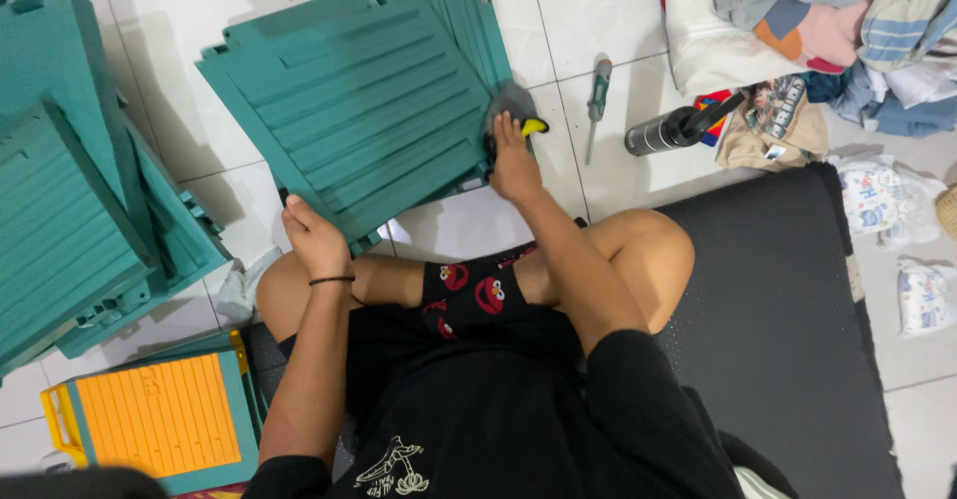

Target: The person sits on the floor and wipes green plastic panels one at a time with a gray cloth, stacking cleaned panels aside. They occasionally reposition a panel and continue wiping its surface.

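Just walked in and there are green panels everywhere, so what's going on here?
A person sits cross-legged on the tiled floor with a teal slatted plastic panel in front of them. The left hand grips the panel's near edge. The right hand holds a black and yellow tool at its right edge. More teal panels lie stacked at the left, and a screwdriver lies on the tiles.

Your clearest room is the bare white floor above the screwdriver and the strip below the teal panel. To your left, stacked teal panels and an orange-topped stool block the way. On your right, a flask, clothes and a black mat crowd the floor.
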